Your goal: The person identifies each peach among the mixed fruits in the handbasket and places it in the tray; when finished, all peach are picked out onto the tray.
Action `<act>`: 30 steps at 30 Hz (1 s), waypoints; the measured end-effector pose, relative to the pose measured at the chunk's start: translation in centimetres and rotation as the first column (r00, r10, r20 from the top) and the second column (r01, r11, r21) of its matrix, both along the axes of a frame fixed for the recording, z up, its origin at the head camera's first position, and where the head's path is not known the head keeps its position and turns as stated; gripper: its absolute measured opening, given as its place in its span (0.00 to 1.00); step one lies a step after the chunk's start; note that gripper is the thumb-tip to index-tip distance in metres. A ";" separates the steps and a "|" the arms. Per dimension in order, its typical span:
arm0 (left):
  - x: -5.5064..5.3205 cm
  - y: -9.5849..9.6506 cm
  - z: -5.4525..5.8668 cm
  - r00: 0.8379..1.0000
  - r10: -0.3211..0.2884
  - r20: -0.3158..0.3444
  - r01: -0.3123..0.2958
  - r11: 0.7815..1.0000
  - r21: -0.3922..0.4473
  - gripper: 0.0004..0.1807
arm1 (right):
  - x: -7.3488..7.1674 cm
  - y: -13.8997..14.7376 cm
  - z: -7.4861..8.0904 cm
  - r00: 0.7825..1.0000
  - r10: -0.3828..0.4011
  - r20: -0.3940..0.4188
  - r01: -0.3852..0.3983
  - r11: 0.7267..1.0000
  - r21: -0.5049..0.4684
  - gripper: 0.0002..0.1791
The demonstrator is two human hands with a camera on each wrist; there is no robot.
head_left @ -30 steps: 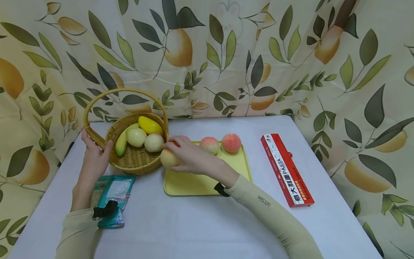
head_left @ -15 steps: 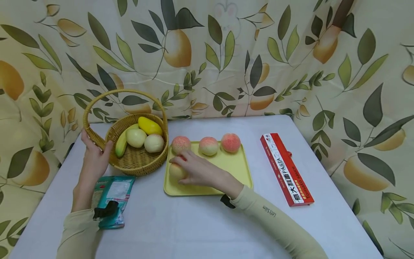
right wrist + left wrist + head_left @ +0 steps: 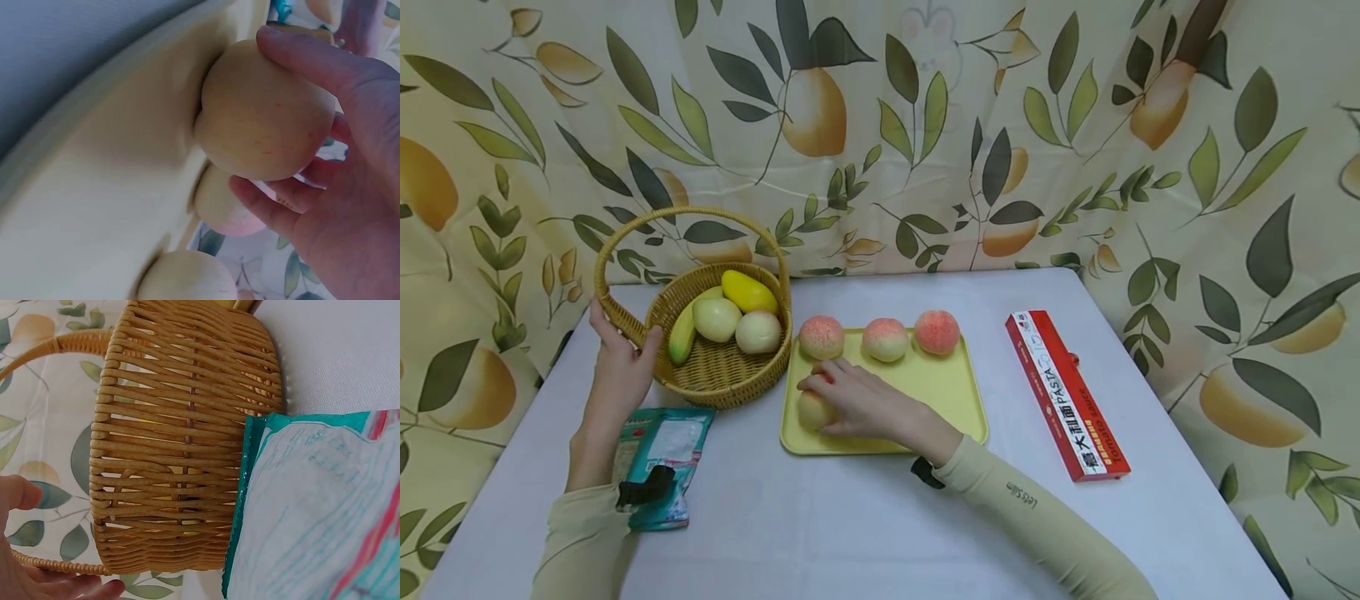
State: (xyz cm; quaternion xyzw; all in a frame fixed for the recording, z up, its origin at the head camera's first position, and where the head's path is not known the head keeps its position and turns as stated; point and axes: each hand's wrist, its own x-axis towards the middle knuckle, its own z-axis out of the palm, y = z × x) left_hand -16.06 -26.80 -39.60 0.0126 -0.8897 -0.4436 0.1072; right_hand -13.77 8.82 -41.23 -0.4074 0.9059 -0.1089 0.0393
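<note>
My left hand (image 3: 621,367) holds the wicker basket (image 3: 726,393) by the base of its handle, on the basket's left side. In the basket lie a banana (image 3: 681,333), a yellow mango-like fruit (image 3: 748,292) and two pale round fruits (image 3: 716,319). My right hand (image 3: 872,402) grips a pale yellow peach (image 3: 813,412) at the front left of the yellow tray (image 3: 932,400). In the right wrist view, thumb and fingers curl round this peach (image 3: 265,112), which sits against the tray surface. Three pinkish peaches (image 3: 885,340) line the tray's back edge.
A teal packet (image 3: 673,450) lies in front of the basket, under my left forearm. On the right of the white-covered table (image 3: 865,517) lies a long red pasta box (image 3: 1067,396). A patterned curtain (image 3: 880,167) hangs behind.
My right hand has carried the peach from the basket's right rim to the tray's front left, lowering it slightly in the last half second. The left hand and basket have stayed put.
</note>
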 end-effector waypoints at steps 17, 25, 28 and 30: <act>0.1 0.0 0.1 1.000 -0.010 0.008 0.010 1.000 0.007 0.51 | 0.2 -0.1 -0.1 1.000 0.000 -0.012 0.000 0.999 0.036 0.39; 0.0 0.0 0.1 1.000 -0.010 0.008 0.010 1.000 0.004 0.51 | 0.2 0.0 -0.1 0.999 -0.006 -0.032 0.008 0.999 0.038 0.36; 0.0 0.0 0.1 1.000 -0.012 0.012 0.011 1.000 0.003 0.51 | 0.2 0.0 0.1 1.000 -0.012 -0.021 0.013 1.000 0.018 0.32; 0.1 0.0 0.1 1.000 -0.012 0.013 0.012 1.000 0.001 0.51 | 0.0 -0.1 0.3 1.000 -0.013 -0.013 0.013 1.000 0.003 0.30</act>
